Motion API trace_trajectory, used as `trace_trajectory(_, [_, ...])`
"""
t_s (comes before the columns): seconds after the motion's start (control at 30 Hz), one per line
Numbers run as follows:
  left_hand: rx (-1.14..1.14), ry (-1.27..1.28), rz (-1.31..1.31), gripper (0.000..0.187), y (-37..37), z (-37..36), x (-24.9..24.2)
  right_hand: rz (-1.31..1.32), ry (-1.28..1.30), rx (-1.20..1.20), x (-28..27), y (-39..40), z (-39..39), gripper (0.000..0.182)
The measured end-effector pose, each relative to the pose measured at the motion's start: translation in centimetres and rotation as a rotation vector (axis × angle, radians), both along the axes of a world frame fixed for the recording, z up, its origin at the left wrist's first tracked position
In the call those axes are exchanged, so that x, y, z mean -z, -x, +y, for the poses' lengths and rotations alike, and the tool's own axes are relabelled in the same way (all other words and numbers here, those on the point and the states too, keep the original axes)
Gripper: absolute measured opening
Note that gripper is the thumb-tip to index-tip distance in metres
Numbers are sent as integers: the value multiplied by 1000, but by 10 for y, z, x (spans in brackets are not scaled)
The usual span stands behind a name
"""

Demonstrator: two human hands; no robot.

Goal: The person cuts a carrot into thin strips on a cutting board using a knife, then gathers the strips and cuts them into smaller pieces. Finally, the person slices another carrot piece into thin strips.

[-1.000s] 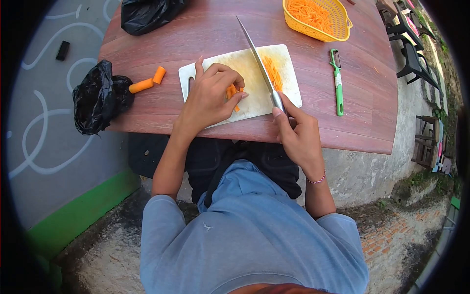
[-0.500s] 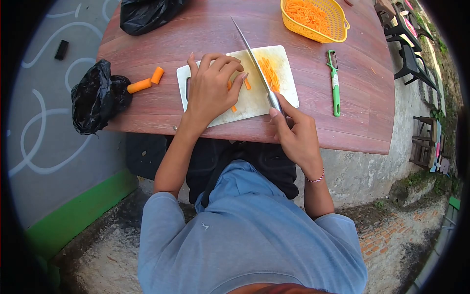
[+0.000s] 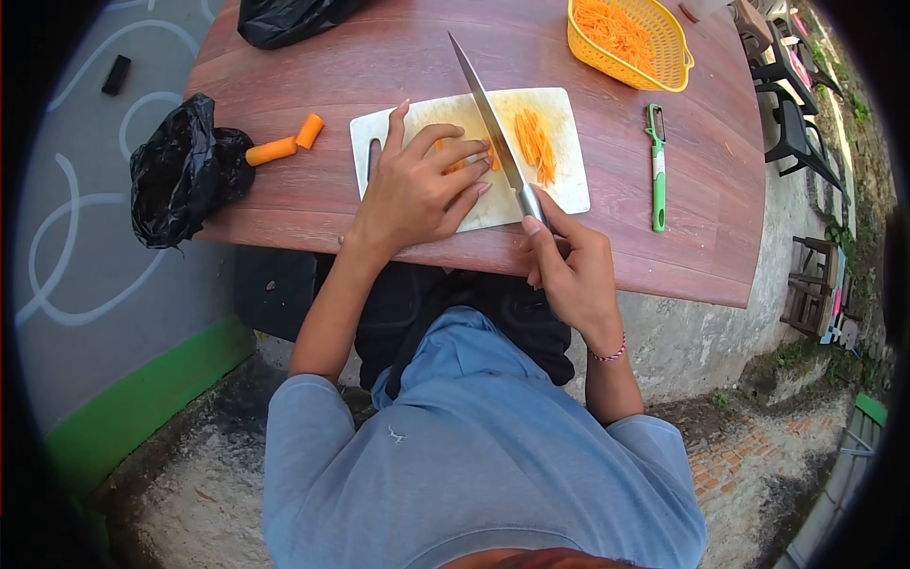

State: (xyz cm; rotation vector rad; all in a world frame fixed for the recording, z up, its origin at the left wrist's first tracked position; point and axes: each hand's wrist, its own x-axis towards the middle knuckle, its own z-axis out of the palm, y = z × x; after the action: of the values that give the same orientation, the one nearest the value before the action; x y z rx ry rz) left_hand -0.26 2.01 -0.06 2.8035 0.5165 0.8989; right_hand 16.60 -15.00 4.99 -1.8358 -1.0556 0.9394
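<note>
Cutting board [image 3: 566,186] with knife [image 3: 491,116], carrot pieces [image 3: 494,157] and two bare hands

Left hand [image 3: 417,194]: over the left part of the board, fingers spread and bent, tips lowered at the carrot pieces, which they partly cover; whether any piece is pinched cannot be told.

Right hand [image 3: 573,264]: fingers closed around the knife's handle at the board's near edge, thumb along it; braided bracelet [image 3: 609,355] at the wrist.

Knife: long metal blade, tip pointing away from the person and slightly left, past the board's far edge; it runs between the left hand and the cut strips. Contact between blade and board cannot be told.

Carrot strips [image 3: 536,147]: one loose orange heap, on the board, right of the blade.

Board: white, stained yellowish, handle slot at its left end; on the reddish wood-grain surface [image 3: 701,237].

Carrot lengths [image 3: 272,151]: two, end near end, left of the board, beside a crumpled black plastic bag [image 3: 175,175].

Second black bag [image 3: 289,21]: far left edge.

Peeler [image 3: 658,175]: green and white, right of the board.

Basket [image 3: 618,72]: yellow, holding shredded carrot [image 3: 614,36], far right.
</note>
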Motion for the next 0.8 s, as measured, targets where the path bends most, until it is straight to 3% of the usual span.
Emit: trace_trajectory(0.8, [1,12,7,27,0,2,4,-2,-15,41,-2,13,-8,43])
